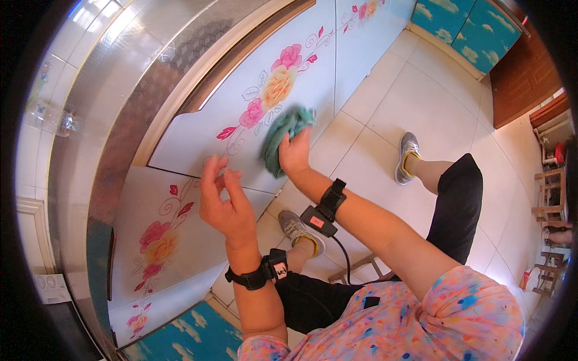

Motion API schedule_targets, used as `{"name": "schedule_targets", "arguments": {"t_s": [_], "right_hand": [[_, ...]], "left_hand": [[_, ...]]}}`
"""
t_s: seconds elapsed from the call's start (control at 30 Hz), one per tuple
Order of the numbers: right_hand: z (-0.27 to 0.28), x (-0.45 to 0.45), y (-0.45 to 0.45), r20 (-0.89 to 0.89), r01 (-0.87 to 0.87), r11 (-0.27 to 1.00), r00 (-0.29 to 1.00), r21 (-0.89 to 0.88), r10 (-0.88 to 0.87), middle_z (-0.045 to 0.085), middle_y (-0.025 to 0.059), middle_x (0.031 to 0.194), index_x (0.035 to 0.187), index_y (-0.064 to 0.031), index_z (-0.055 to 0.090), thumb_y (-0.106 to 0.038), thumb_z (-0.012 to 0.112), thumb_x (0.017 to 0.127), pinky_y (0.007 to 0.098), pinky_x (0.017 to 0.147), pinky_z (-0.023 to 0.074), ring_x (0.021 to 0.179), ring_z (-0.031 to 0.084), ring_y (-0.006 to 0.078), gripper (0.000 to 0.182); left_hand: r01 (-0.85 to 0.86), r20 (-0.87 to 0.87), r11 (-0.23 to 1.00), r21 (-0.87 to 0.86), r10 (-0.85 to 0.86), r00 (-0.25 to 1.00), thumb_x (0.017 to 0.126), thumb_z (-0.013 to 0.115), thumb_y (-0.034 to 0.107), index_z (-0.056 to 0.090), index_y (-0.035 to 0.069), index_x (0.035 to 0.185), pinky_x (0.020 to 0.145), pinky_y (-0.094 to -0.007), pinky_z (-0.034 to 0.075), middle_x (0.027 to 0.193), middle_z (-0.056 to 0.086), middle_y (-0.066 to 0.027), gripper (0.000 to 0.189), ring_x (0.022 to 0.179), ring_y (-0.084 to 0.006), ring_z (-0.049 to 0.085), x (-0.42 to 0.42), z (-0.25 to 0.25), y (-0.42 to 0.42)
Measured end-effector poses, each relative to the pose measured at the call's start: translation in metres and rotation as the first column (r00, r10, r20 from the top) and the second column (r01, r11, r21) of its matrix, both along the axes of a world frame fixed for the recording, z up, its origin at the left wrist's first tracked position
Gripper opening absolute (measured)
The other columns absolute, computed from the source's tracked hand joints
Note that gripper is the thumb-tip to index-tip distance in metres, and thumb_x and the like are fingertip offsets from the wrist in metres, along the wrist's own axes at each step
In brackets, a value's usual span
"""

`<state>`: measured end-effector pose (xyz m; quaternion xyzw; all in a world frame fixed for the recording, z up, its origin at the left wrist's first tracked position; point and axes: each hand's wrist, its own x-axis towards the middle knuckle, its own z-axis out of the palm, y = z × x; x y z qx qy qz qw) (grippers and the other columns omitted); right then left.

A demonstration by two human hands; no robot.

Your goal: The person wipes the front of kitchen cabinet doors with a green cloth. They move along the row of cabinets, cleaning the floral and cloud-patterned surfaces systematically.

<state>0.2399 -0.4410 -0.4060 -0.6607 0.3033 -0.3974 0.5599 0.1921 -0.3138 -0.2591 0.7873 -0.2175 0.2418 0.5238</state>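
My right hand (295, 151) holds a crumpled green cloth (280, 140) against or just in front of a white cabinet door (203, 131), near its lower edge; the cloth is slightly blurred. Pink and yellow printed roses (277, 85) run across this door beside the cloth. My left hand (226, 198) is empty, its fingers apart and partly curled, in front of the seam to a neighbouring flowered door (149, 225). Whether its fingertips touch the door, I cannot tell. Each wrist wears a black strap with a small box.
Above the doors runs a shiny countertop edge (113, 113). Pale floor tiles (397, 90) lie around my two grey shoes. Blue cloud-patterned panels (469, 27) and a brown wooden door (524, 81) stand farther off. Wooden stools (551, 194) are at the far right.
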Motion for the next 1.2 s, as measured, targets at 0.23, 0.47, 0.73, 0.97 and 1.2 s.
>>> {"name": "schedule_targets", "arguments": {"t_s": [0.23, 0.47, 0.73, 0.97, 1.2], "right_hand": [[-0.021, -0.020, 0.024, 0.045, -0.309, 0.511, 0.884, 0.802, 0.465, 0.057, 0.0234, 0.106, 0.124, 0.0059, 0.026, -0.023, 0.053, 0.084, 0.0431, 0.075, 0.0524, 0.092, 0.062, 0.0347, 0.056], [-0.023, -0.044, 0.096, 0.105, -0.647, 0.258, 0.467, 0.717, 0.878, 0.058, 0.0233, 0.112, 0.121, 0.0028, 0.047, -0.027, 0.057, 0.079, 0.0397, 0.082, 0.0493, 0.093, 0.061, 0.0358, 0.052], [-0.043, -0.043, 0.090, -0.082, -0.513, 0.441, 0.579, 0.737, 0.811, 0.064, 0.0169, 0.090, 0.098, 0.0011, 0.061, -0.018, 0.054, 0.081, 0.0390, 0.068, 0.0510, 0.080, 0.063, 0.0287, 0.027], [-0.142, -0.044, 0.067, 0.235, -0.251, -0.047, 0.803, 0.967, 0.547, 0.061, 0.0131, 0.074, 0.083, -0.0060, 0.060, -0.022, 0.042, 0.089, 0.0450, 0.054, 0.0496, 0.065, 0.060, 0.0282, 0.025], [-0.158, -0.027, 0.035, 0.177, -0.154, -0.087, 0.882, 0.984, 0.436, 0.062, 0.0134, 0.085, 0.093, -0.0035, 0.058, -0.026, 0.034, 0.093, 0.0443, 0.074, 0.0506, 0.077, 0.059, 0.0305, 0.033]], "left_hand": [[-0.085, 0.121, 0.994, -0.067, 0.092, 0.988, 0.090, 0.049, 0.002, 0.049, -0.002, 0.118, 0.065, -0.0254, 0.051, 0.103, 0.062, -0.0145, 0.029, 0.072, -0.0158, 0.062, 0.008, 0.005, -0.002], [-0.092, 0.139, 0.978, -0.188, 0.119, 0.983, 0.089, 0.047, -0.002, 0.048, -0.002, 0.116, 0.065, -0.0257, 0.052, 0.103, 0.062, -0.0172, 0.027, 0.071, -0.0169, 0.061, 0.003, 0.007, -0.004], [-0.101, 0.126, 0.991, -0.085, 0.111, 0.986, 0.088, 0.047, -0.004, 0.050, -0.004, 0.113, 0.064, -0.0264, 0.051, 0.102, 0.062, -0.0183, 0.025, 0.067, -0.0178, 0.062, -0.010, 0.009, 0.000], [-0.143, 0.098, 0.990, -0.020, 0.144, 0.985, 0.088, 0.048, -0.005, 0.050, -0.005, 0.111, 0.063, -0.0257, 0.051, 0.101, 0.062, -0.0196, 0.023, 0.066, -0.0178, 0.062, -0.009, 0.003, 0.009], [-0.134, 0.069, 0.991, 0.022, 0.133, 0.989, 0.088, 0.048, -0.005, 0.050, -0.005, 0.112, 0.063, -0.0261, 0.051, 0.102, 0.062, -0.0203, 0.023, 0.067, -0.0187, 0.062, -0.007, 0.001, 0.009]]}}
